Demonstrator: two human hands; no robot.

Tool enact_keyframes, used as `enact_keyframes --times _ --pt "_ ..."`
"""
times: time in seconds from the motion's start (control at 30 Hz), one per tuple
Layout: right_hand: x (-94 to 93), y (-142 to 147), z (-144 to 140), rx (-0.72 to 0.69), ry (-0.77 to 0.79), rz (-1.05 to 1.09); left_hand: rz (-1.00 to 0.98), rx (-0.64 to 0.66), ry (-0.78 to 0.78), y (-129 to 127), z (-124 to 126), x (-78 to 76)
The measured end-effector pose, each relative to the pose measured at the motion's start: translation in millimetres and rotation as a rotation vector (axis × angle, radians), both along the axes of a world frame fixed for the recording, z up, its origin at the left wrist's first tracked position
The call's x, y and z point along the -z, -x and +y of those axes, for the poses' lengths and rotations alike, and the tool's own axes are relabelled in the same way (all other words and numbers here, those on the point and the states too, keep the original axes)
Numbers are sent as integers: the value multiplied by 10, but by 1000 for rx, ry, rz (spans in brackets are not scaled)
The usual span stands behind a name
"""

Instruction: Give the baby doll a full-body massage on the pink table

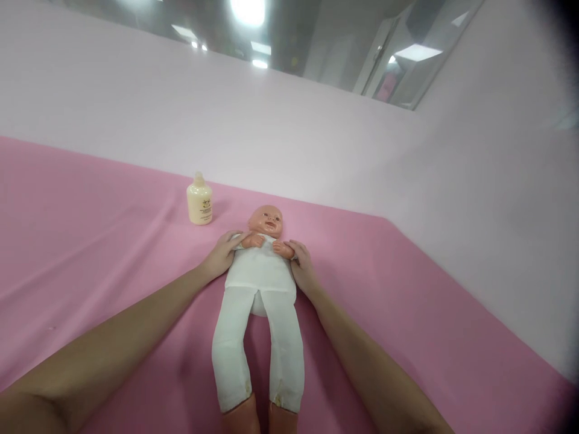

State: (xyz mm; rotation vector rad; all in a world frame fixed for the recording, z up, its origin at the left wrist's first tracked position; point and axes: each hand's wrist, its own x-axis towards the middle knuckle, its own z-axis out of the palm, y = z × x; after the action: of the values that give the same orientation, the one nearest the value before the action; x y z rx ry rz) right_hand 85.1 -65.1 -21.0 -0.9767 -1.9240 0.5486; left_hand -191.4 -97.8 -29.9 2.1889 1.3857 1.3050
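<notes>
Plainly soft in the body and harder at the ends, the baby doll in a white cloth suit [259, 283] lies on its back on the pink fabric sheet [90, 253], head far, feet near, roughly in the middle of the scene. To its far left, apart from it, a small cream plastic bottle [199, 200] stands upright on the sheet. The doll looks light and floppy: its cloth legs lie limp and would likely dangle if lifted, while the moulded head and small hands seem stiff and smooth. The sides of the torso under its arms look like the safest hold, with support under the head. The left hand [222, 253] lies partly open against the doll's shoulder on the left, fingers curved onto the cloth beside one doll hand, forearm stretched long and low across the sheet. The right hand [302, 265] mirrors it on the right side, loosely cupped against the torso, not clenched, wrist straight.
</notes>
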Motion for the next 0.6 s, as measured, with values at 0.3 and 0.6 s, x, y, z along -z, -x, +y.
enact_keyframes --times 0.3,0.6 --pt "-103 5 -73 92 217 369 -467 -133 43 83 39 37" --pt "158 -140 313 361 259 737 -899 -274 121 221 214 235"
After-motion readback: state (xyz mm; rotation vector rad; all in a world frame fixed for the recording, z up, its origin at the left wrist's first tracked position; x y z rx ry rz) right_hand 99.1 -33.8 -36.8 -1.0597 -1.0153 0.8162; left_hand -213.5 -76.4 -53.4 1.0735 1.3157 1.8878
